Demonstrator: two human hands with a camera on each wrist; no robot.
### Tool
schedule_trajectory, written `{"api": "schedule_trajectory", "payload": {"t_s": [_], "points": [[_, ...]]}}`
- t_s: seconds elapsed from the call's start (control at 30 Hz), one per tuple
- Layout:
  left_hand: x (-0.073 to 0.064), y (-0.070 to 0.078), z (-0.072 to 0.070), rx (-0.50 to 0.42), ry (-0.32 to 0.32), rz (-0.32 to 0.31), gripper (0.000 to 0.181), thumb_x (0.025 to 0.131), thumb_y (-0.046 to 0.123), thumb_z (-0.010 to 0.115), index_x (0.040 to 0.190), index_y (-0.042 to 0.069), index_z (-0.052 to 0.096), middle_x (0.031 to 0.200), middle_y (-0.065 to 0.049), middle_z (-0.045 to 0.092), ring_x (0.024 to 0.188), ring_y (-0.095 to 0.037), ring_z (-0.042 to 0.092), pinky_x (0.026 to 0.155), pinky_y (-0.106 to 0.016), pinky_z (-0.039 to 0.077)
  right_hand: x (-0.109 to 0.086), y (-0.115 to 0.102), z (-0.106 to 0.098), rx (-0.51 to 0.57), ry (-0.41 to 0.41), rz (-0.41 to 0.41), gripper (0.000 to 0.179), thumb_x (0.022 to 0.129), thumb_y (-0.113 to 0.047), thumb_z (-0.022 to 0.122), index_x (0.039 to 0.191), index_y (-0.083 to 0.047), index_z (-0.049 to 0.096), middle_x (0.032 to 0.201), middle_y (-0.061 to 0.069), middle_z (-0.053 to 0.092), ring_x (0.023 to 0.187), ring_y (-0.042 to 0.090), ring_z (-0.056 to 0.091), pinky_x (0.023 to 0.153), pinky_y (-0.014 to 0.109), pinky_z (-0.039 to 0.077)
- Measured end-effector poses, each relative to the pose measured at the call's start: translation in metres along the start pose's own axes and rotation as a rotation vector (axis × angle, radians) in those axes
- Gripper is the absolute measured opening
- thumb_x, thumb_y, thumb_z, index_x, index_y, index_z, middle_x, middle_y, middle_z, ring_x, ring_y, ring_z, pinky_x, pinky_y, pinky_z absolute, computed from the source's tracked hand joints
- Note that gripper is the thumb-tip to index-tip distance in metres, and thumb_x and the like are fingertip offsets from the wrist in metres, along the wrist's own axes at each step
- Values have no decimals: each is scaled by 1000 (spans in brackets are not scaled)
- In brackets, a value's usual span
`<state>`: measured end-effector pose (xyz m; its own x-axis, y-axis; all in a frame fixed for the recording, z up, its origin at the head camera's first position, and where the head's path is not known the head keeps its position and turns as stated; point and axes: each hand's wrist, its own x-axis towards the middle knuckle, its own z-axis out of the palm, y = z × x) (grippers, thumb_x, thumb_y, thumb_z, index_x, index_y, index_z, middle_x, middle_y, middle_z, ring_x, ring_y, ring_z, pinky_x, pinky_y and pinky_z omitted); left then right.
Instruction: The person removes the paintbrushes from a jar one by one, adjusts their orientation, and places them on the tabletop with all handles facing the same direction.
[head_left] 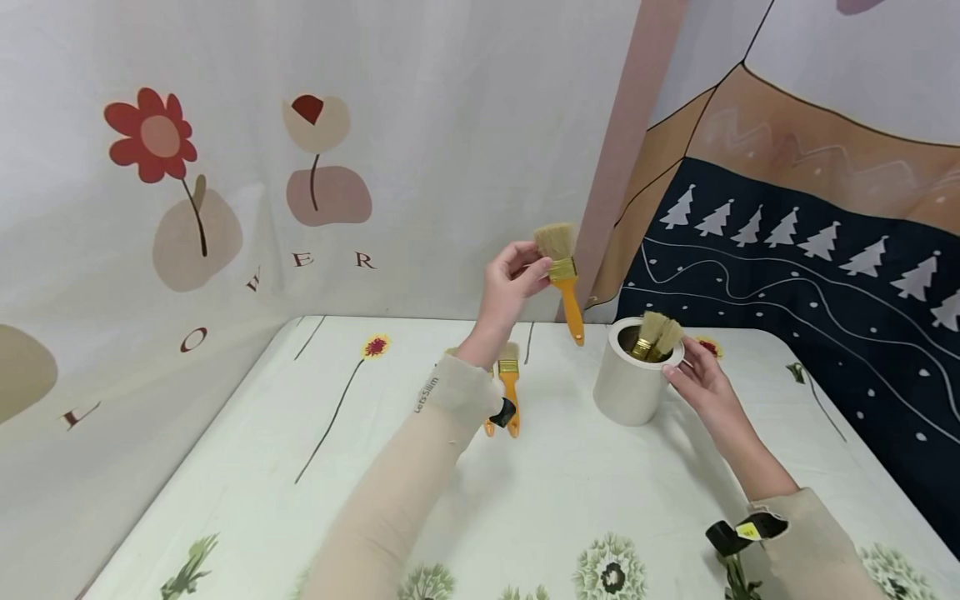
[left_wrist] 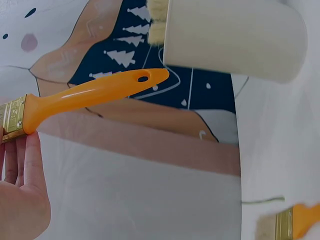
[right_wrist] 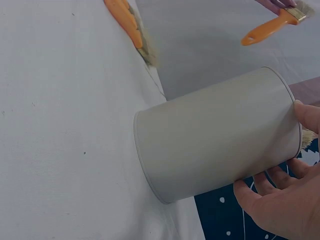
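Observation:
My left hand (head_left: 512, 279) pinches a paintbrush (head_left: 572, 308) by its metal band, bristles up and orange handle hanging down. The same brush's orange handle (left_wrist: 100, 95) shows large in the left wrist view. To the right, a white cylindrical can (head_left: 628, 387) stands upright on the table, with brushes (head_left: 656, 333) inside, bristles above the rim. My right hand (head_left: 705, 383) holds the can from its right side, thumb at the rim and fingers against the wall, also seen in the right wrist view. The held brush is left of the can, above table height.
Other orange-handled brushes (head_left: 510, 387) lie on the table behind my left wrist, partly hidden by it. A white flower-print cloth (head_left: 570, 483) covers the table. Behind hang a pale printed curtain (head_left: 450, 125) and, at right, a dark blue tree-patterned cloth (head_left: 750, 275).

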<state>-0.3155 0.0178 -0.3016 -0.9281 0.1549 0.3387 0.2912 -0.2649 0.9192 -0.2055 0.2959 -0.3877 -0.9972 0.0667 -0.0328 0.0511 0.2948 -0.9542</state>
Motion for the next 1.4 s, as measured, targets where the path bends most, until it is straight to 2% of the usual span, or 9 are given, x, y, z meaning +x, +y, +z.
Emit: {"api": "schedule_trajectory", "payload": {"t_s": [0.2,0.43,0.67,0.83,0.93,1.17,1.4], "points": [[-1,0,-22,20,30,-9,32,95,6,66,125,-3,58,122,-18,65,96,-9,64,92,-35,59,0,0,1,2,2,-2,83,103,-41,51,161,-15,-3,169,11,0,155,36,11,124,48,22],[-2,-3,-52,41,69,-29,30,96,7,65,123,-2,58,111,-5,66,95,-9,65,90,-31,60,-2,0,1,-2,4,-7,83,103,-40,51,161,-15,-3,169,12,1,155,36,11,124,45,23],[-8,-3,-78,90,118,-52,27,97,11,65,121,2,59,111,-3,66,97,-9,67,90,-31,60,-3,-1,1,0,10,-13,81,104,-38,50,161,-12,-2,169,14,2,155,36,12,124,36,27],[-13,-5,-95,120,145,-61,28,97,13,65,122,1,59,109,0,66,97,-8,67,91,-32,60,-3,-1,1,-6,9,-10,82,104,-40,50,161,-13,-2,169,13,1,155,36,11,124,39,25],[-16,-6,-105,138,162,-75,29,97,14,64,123,1,58,110,-1,66,97,-7,67,90,-30,60,-3,-1,1,-9,7,-12,82,104,-39,50,161,-13,-2,169,12,1,155,36,11,124,40,25],[-22,-8,-126,178,196,-112,36,98,18,64,130,1,56,122,-11,65,99,-8,67,88,-27,60,-2,0,1,-12,5,-18,82,104,-39,50,161,-13,-2,169,12,1,155,36,11,124,36,27],[-27,-13,-147,200,239,-165,36,98,18,64,130,2,56,119,-7,65,96,-6,67,88,-24,60,-2,-1,1,-12,3,-17,82,104,-39,50,161,-14,-2,169,12,0,155,35,11,124,36,26]]}}
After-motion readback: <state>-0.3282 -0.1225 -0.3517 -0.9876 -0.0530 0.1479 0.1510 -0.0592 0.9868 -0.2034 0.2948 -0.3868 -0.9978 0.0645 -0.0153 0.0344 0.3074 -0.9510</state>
